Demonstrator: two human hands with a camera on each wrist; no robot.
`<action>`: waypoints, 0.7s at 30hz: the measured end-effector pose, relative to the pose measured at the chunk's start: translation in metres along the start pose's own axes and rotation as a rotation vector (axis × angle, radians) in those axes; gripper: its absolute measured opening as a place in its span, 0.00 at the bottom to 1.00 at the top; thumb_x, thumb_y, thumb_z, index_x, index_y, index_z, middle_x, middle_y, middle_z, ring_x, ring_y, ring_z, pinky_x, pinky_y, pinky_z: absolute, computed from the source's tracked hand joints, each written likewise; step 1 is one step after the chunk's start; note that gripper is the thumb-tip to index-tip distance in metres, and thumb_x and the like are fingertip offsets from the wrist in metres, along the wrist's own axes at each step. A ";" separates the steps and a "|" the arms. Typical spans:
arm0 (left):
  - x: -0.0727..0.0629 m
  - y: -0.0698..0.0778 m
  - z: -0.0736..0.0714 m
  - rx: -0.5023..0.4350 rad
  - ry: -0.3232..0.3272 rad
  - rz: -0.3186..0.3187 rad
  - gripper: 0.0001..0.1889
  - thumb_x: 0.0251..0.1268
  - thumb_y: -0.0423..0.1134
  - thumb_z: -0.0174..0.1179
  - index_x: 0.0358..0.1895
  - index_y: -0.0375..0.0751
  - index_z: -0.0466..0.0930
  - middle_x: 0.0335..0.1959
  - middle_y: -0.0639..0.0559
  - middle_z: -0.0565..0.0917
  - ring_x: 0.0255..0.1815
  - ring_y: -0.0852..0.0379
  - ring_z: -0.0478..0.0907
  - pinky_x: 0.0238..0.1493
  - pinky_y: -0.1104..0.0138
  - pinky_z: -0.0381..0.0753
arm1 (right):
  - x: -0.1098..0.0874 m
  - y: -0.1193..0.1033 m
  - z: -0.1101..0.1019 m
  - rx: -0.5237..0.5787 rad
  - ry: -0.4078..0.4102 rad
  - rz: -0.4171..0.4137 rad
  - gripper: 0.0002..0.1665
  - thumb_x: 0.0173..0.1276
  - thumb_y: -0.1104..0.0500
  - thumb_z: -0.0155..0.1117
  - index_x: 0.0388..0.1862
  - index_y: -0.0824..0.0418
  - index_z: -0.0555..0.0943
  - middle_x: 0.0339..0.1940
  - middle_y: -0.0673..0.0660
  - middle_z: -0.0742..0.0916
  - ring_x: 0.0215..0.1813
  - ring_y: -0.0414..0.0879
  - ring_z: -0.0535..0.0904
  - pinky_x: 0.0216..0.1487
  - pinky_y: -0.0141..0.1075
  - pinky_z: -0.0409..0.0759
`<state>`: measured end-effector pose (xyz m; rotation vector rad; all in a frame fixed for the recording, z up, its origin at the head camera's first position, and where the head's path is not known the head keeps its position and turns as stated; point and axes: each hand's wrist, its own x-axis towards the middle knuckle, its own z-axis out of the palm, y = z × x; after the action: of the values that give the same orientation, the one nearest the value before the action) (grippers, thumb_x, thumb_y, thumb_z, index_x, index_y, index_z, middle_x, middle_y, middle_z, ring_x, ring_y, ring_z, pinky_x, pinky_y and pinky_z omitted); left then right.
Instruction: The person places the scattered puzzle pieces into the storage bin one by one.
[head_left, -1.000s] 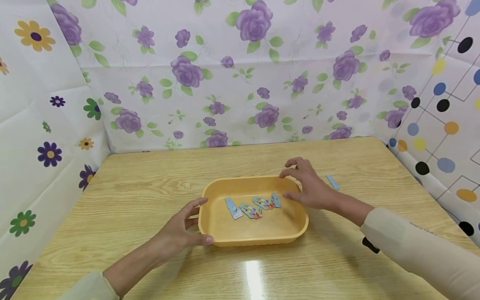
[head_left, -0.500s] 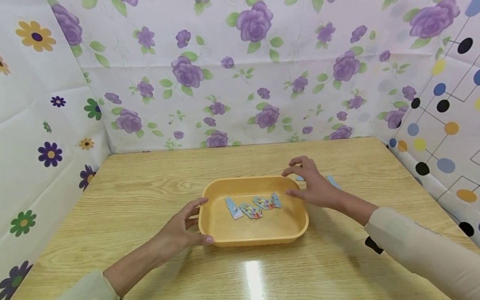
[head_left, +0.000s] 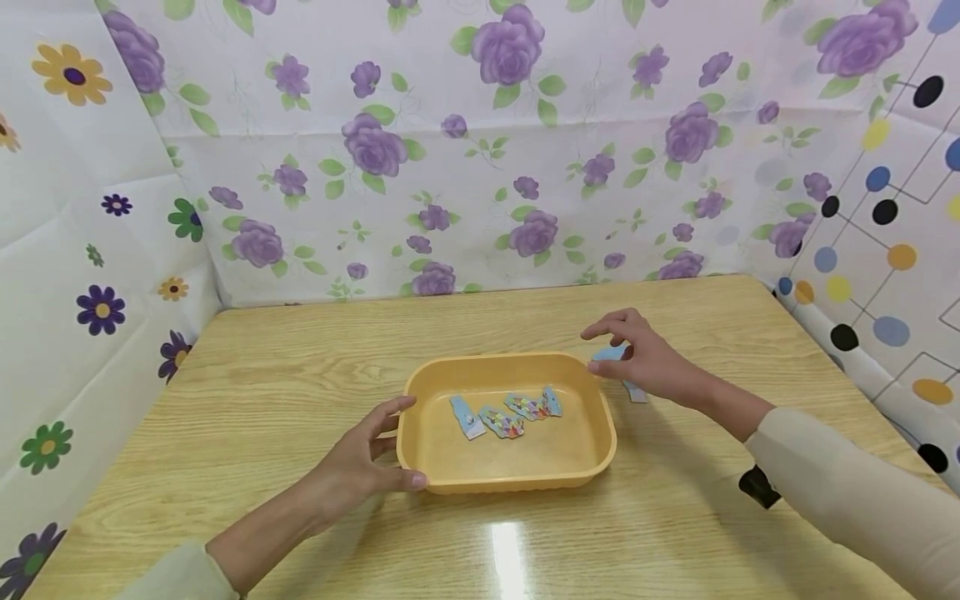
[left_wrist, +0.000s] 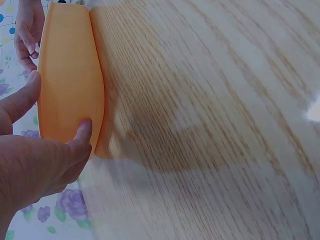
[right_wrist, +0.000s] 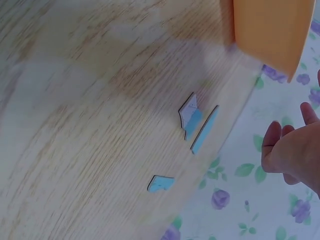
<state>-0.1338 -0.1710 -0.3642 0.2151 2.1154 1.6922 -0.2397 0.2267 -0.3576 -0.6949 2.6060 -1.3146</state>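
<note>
A shallow yellow plastic basin (head_left: 517, 481) stands on the wooden table. My left hand (head_left: 367, 458) holds its left end, thumb at the front rim and fingers along the side. Inside the basin lie several flat cardboard pieces, among them a blue strip (head_left: 465, 415) and a multicoloured piece (head_left: 502, 422). My right hand (head_left: 651, 358) is over the table just beyond the basin's right end, fingers loosely bent, nothing visible in it. Below that hand lie blue pieces (head_left: 611, 354), partly hidden by it. The right wrist view shows three: a blue-and-white one (right_wrist: 190, 115), a narrow strip (right_wrist: 205, 130) and a small one (right_wrist: 161, 183).
The wooden table (head_left: 300, 367) runs back to a flowered cloth (head_left: 450, 192). Patterned cloths hang on the left (head_left: 112, 250) and right (head_left: 877, 250). A black object (head_left: 759, 487) shows beside the right sleeve.
My right hand has moved right, off the basin's right rim, and blue pieces behind it have come into view. The left hand and basin have stayed put.
</note>
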 end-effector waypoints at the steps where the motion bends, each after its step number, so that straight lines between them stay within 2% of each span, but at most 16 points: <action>1: 0.000 0.000 0.000 -0.002 0.000 -0.002 0.52 0.50 0.36 0.74 0.75 0.48 0.49 0.71 0.36 0.57 0.69 0.33 0.59 0.58 0.49 0.77 | -0.001 0.000 -0.001 0.004 -0.001 0.001 0.22 0.68 0.52 0.64 0.59 0.54 0.75 0.63 0.59 0.64 0.55 0.53 0.61 0.50 0.45 0.69; 9: 0.000 0.000 0.000 -0.004 -0.007 -0.003 0.52 0.50 0.36 0.74 0.75 0.48 0.48 0.72 0.36 0.56 0.69 0.34 0.59 0.58 0.49 0.76 | -0.005 0.004 -0.008 -0.008 0.008 0.009 0.22 0.69 0.52 0.64 0.60 0.54 0.75 0.62 0.59 0.64 0.55 0.53 0.61 0.49 0.46 0.70; 21: 0.000 0.001 0.000 -0.005 -0.001 -0.007 0.52 0.50 0.36 0.74 0.76 0.47 0.48 0.72 0.35 0.56 0.69 0.33 0.59 0.57 0.50 0.77 | -0.009 0.015 -0.019 -0.028 0.013 0.023 0.24 0.68 0.51 0.65 0.61 0.53 0.74 0.64 0.60 0.63 0.59 0.60 0.61 0.50 0.47 0.69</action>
<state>-0.1340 -0.1705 -0.3631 0.2066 2.1080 1.6930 -0.2429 0.2521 -0.3582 -0.6607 2.6393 -1.2825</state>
